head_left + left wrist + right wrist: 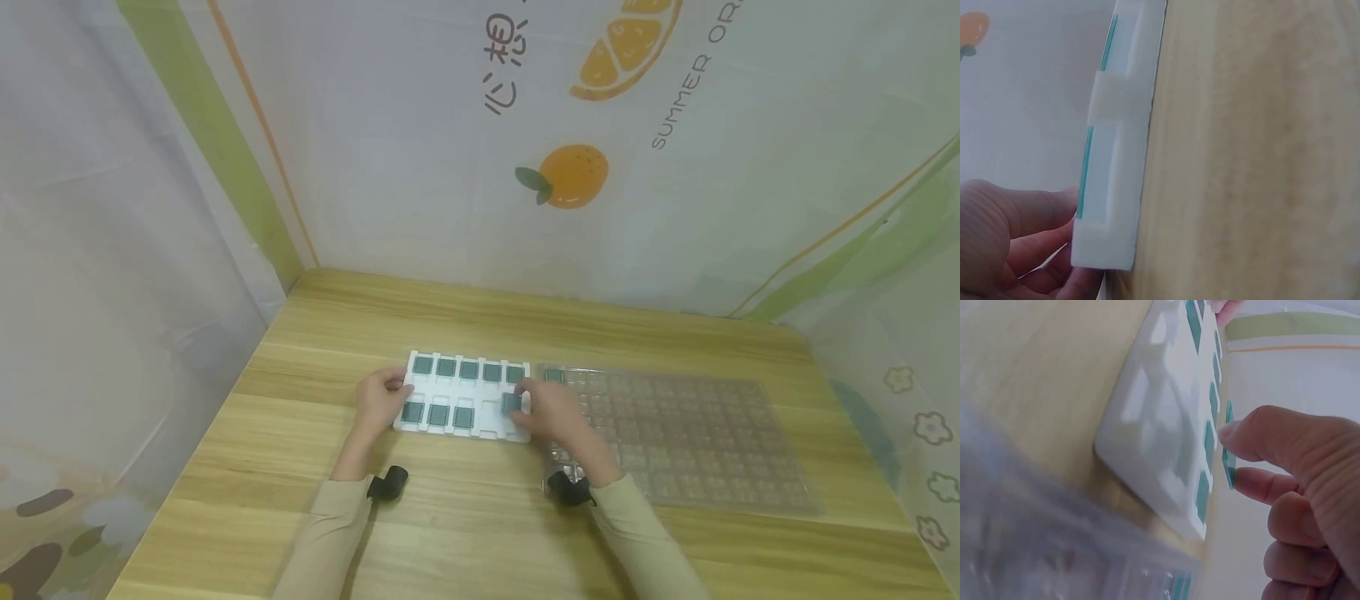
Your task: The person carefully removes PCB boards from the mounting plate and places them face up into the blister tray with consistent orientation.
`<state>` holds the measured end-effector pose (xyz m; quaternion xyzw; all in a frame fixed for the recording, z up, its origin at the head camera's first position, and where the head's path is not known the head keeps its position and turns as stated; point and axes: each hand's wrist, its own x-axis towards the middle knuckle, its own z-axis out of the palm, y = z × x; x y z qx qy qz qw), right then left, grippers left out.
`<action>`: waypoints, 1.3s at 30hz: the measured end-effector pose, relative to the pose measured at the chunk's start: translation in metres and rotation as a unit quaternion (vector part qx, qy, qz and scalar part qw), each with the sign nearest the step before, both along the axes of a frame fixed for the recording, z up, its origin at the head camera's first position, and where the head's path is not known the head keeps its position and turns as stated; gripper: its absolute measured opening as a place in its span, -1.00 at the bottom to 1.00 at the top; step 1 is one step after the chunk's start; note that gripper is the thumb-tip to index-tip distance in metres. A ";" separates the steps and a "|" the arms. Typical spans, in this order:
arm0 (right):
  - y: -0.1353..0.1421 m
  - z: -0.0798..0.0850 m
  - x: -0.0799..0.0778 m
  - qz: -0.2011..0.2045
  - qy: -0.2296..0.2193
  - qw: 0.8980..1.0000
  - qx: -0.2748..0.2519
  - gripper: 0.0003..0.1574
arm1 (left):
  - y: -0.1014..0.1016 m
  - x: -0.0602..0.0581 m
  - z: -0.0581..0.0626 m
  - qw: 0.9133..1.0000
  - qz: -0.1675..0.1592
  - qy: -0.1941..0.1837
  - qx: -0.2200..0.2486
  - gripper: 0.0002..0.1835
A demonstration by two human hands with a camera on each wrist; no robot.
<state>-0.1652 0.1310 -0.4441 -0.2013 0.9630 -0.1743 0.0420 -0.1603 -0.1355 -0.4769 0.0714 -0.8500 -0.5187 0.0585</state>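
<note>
A white plastic tray [467, 392] sits on the table, with small green square circuit boards in its slots. Its far row is filled; several boards [438, 415] lie at the left of the near row. My left hand [378, 404] grips the tray's left end, thumb along the top edge and fingers lower down, as the left wrist view shows. Over the near right slots, my right hand [557, 410] pinches one green circuit board [1229, 464] between thumb and forefinger. That board is raised above the tray and seen edge-on in the right wrist view.
A large clear plastic tray [697, 442] with many small pockets lies to the right, under my right forearm. One green board [553, 376] shows in its far left corner. The wooden table [465, 517] ends at a printed curtain [435, 200] behind.
</note>
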 end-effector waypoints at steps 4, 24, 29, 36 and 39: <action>0.009 0.000 -0.004 0.009 0.022 1.000 0.005 -0.62 | 0.000 0.000 0.000 1.000 0.002 -0.002 0.002 -0.69; 0.058 0.005 -0.021 -0.036 -0.001 0.999 -0.013 -0.58 | 0.000 -0.002 -0.004 1.000 0.000 0.006 -0.003 -0.68; 0.074 0.001 -0.030 -0.043 -0.009 0.999 -0.010 -0.57 | 0.000 -0.002 -0.003 1.000 0.003 0.005 0.000 -0.69; 0.086 0.002 -0.038 -0.060 0.004 0.998 0.026 -0.58 | 0.000 -0.002 -0.003 1.000 0.002 -0.001 -0.002 -0.68; 0.088 0.002 -0.039 -0.059 0.017 0.997 0.055 -0.59 | 0.000 -0.003 -0.002 1.000 0.000 -0.003 -0.005 -0.68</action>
